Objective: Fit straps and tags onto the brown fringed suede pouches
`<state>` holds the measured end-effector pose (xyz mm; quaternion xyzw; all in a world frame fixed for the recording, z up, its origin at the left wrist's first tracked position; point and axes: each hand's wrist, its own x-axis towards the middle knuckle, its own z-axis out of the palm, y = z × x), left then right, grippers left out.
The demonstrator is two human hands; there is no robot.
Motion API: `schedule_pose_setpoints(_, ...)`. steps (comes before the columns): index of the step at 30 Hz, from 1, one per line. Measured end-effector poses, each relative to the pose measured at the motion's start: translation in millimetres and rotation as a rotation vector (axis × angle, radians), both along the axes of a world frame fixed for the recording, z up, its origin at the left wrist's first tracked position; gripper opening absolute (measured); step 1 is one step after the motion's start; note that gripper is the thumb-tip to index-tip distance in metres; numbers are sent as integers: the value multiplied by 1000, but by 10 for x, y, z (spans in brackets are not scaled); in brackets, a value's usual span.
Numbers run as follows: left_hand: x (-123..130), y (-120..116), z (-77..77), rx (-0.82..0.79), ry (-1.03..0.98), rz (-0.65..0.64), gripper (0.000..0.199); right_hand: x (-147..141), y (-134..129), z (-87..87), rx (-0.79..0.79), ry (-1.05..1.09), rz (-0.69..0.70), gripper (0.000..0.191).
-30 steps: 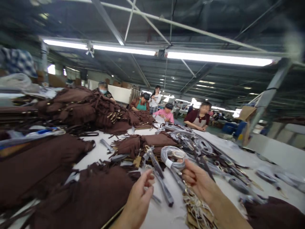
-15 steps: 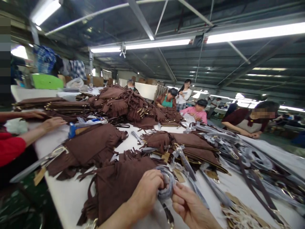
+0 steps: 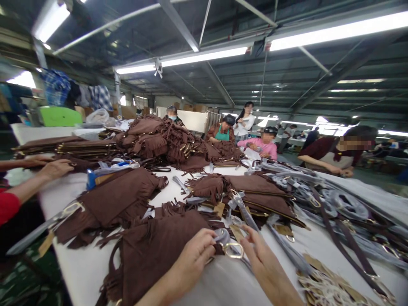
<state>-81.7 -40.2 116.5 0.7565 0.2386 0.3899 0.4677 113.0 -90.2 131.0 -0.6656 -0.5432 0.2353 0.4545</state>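
Observation:
My left hand (image 3: pixel 197 250) is closed round a coiled strap (image 3: pixel 222 235) wrapped in greyish plastic. From the coil a dark strap end with a gold oval clasp (image 3: pixel 234 250) points toward my right hand (image 3: pixel 259 255). That hand's fingers are apart beside the clasp, with nothing held between them that I can see. Left of my hands lies a brown fringed suede bag (image 3: pixel 153 250). Just beyond them are a tan tag (image 3: pixel 236 233) and another plastic-wrapped strap (image 3: pixel 250 216).
Brown bags are heaped (image 3: pixel 159 140) at the back. Wrapped straps (image 3: pixel 344 206) cover the right side, with stringed tags (image 3: pixel 325 280) nearer. A co-worker's hand (image 3: pixel 57 169) is at the left edge; other people sit or stand across the table.
The coil has turned and sits lower behind my left fingers, with its gold clasp now showing on top. My right hand has let go of it and its fingers have spread.

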Motion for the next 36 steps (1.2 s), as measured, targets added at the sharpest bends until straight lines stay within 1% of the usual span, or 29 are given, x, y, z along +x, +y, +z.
schedule_pose_setpoints(1, -11, 15, 15, -68, -50, 14, 29, 52, -34, 58, -3, -121, 17, 43)
schedule_pose_setpoints(2, -23, 28, 28, -127, -92, 25, 32, 93, -70, 103, -40, -191, 65, 41)
schedule_pose_setpoints(4, -38, 41, 42, -259, -166, 38, 37, 128, -137, 144, -149, -312, 185, 44)
schedule_pose_setpoints(6, -28, 28, 40, -425, -250, 19, 40, 95, -188, 136, -214, -455, 261, 42)
schedule_pose_setpoints(8, 3, -8, 29, -572, -325, -23, 41, 18, -222, 117, -247, -575, 300, 38)
schedule_pose_setpoints(10, 37, -59, 21, -643, -362, -51, 39, -63, -248, 123, -275, -643, 343, 38)
schedule_pose_setpoints(13, 68, -127, 33, -681, -346, -37, 37, -134, -286, 199, -297, -677, 381, 39)
schedule_pose_setpoints(16, 78, -161, 63, -755, -312, -29, 38, -142, -320, 311, -359, -739, 369, 37)
schedule_pose_setpoints(20, 87, -186, 90, -847, -271, -62, 33, -162, -359, 459, -478, -899, 303, 36)
schedule_pose_setpoints(23, 100, -219, 100, -871, -254, -91, 29, -223, -383, 548, -496, -1013, 340, 33)
schedule_pose_setpoints(26, 118, -256, 116, -882, -234, -95, 29, -275, -385, 564, -493, -1075, 372, 32)
schedule_pose_setpoints(31, 129, -270, 127, -888, -198, -84, 30, -274, -374, 521, -439, -1126, 345, 32)
schedule_pose_setpoints(33, 119, -254, 111, -893, -197, -91, 30, -269, -386, 546, -414, -1162, 376, 32)
schedule_pose_setpoints(36, 98, -221, 80, -886, -224, -95, 28, -273, -400, 587, -433, -1186, 417, 34)
